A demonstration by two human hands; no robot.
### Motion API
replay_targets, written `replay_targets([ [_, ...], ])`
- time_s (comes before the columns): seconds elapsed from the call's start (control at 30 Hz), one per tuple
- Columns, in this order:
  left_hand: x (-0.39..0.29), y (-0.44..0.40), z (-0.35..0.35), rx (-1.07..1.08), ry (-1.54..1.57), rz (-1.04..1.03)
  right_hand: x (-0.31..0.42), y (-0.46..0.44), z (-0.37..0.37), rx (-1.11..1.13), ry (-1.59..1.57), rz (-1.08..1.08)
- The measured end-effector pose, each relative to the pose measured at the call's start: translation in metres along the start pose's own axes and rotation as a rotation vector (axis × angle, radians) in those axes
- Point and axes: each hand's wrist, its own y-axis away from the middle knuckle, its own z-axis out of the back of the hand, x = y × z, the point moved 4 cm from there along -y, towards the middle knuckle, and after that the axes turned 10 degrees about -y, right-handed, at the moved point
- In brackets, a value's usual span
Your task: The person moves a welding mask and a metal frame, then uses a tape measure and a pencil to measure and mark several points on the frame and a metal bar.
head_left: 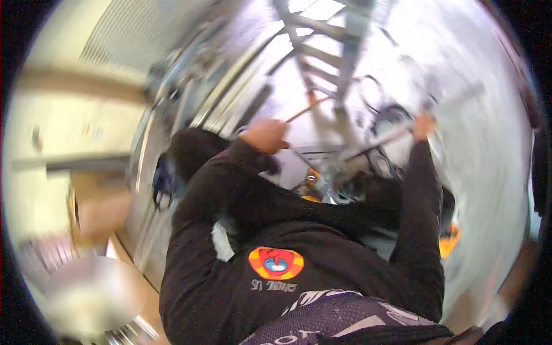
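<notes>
My left hand [267,136] is closed in front of my left knee. A thin brown rod [309,110] runs from it up to the right, and a thin dark line slants down from its fingers; motion blur hides what kind of tool this is. On the other side, my right hand [424,126] is wrapped round a long grey bar [385,140]. The bar's lower end reaches toward a cluttered spot between my legs, where a small orange and metal object [311,179] shows. What the bar touches there is too smeared to make out.
A stepladder-like metal frame [322,57] stands ahead. Long metal profiles [230,86] lean at the left. Dark cables [371,92] lie ahead right. Cardboard boxes [100,210] and a pale round object [95,293] are at the far left. Something orange [449,240] lies by my right side.
</notes>
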Motion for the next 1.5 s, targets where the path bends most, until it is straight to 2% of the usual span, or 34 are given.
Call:
replay_targets([
  [0.03,-0.01,-0.001,-0.007,0.115,-0.11,-0.032,-0.002,0.005,-0.036,0.089,0.013,-0.106],
  [0.07,-0.015,-0.003,-0.018,0.082,-0.044,-0.131,-0.015,0.014,-0.081,0.155,-0.047,-0.189],
  [0.1,-0.022,-0.008,-0.031,-0.054,0.096,-0.247,-0.022,0.02,-0.108,0.227,-0.095,-0.283],
  [0.13,-0.034,-0.007,-0.019,0.109,0.105,-0.227,0.003,0.029,-0.046,0.342,-0.084,-0.37],
  [0.2,-0.05,-0.012,-0.024,0.053,0.138,-0.246,0.019,0.042,-0.019,0.389,-0.149,-0.285],
  [0.27,-0.059,-0.012,-0.02,0.129,0.022,-0.327,0.011,0.053,-0.061,0.367,-0.209,-0.381],
  [0.4,-0.055,-0.016,-0.014,0.036,0.037,-0.276,0.049,0.073,-0.054,0.504,-0.332,-0.496],
  [0.5,-0.051,-0.013,-0.009,0.021,-0.027,-0.272,0.085,0.088,-0.035,0.593,-0.285,-0.493],
  [0.57,-0.056,-0.009,-0.006,0.022,-0.019,-0.319,0.099,0.097,-0.037,0.686,-0.232,-0.326],
  [0.63,-0.058,-0.009,-0.012,0.019,0.002,-0.361,0.076,0.111,-0.123,0.699,-0.151,-0.494],
  [0.67,-0.057,-0.011,-0.012,0.017,0.02,-0.355,0.076,0.109,-0.128,0.869,-0.131,-0.319],
  [0.7,-0.058,-0.008,-0.007,0.002,-0.01,-0.353,0.083,0.105,-0.093,0.734,-0.101,-0.335],
  [0.73,-0.059,-0.004,-0.002,-0.014,-0.038,-0.341,0.09,0.103,-0.075,0.713,-0.105,-0.258],
  [0.8,-0.06,-0.002,-0.003,-0.046,-0.069,-0.388,0.089,0.099,-0.092,0.611,-0.169,-0.286],
  [0.83,-0.059,-0.002,-0.003,-0.071,-0.08,-0.372,0.091,0.097,-0.085,0.636,-0.173,-0.331],
  [0.87,-0.06,-0.001,-0.003,-0.073,-0.09,-0.403,0.092,0.093,-0.066,0.63,-0.198,-0.425],
  [0.93,-0.059,0.0,-0.001,-0.088,-0.068,-0.387,0.09,0.073,-0.03,0.47,-0.324,-0.679],
  [1.0,-0.063,0.003,0.005,-0.058,-0.089,-0.391,0.078,0.035,-0.044,-0.185,-0.621,-0.911],
  [1.03,-0.064,0.005,0.007,-0.043,-0.084,-0.385,0.08,0.012,-0.021,-0.428,-0.767,-0.872],
  [1.07,-0.063,0.005,0.009,-0.028,-0.08,-0.377,0.069,-0.021,-0.02,-0.486,-0.587,-0.676],
  [1.1,-0.063,0.003,0.005,-0.001,-0.076,-0.389,0.083,-0.037,0.057,-0.59,-0.844,-0.734],
  [1.13,-0.063,0.003,0.008,-0.007,-0.086,-0.398,0.087,-0.052,0.098,-0.711,-1.035,-0.556],
  [1.17,-0.063,0.003,0.009,0.018,-0.075,-0.384,0.085,-0.071,0.124,-0.803,-1.118,-0.495],
  [1.2,-0.063,0.004,0.01,0.044,-0.064,-0.368,0.091,-0.081,0.162,-0.847,-1.261,-0.494],
  [1.27,-0.062,0.007,0.011,0.033,-0.074,-0.359,0.097,-0.09,0.228,-0.844,-1.283,-0.446],
  [1.33,-0.059,0.008,0.009,0.016,-0.086,-0.357,0.092,-0.108,0.259,-0.889,-1.622,-0.254],
  [1.4,-0.057,0.011,0.006,-0.057,-0.012,-0.356,0.084,-0.118,0.283,-0.848,-1.655,-0.189],
  [1.47,-0.057,0.014,0.009,-0.03,-0.035,-0.357,0.078,-0.131,0.302,-0.81,-1.689,-0.118],
  [1.5,-0.056,0.016,0.008,-0.091,-0.031,-0.364,0.077,-0.139,0.309,-0.73,-1.716,-0.099],
])
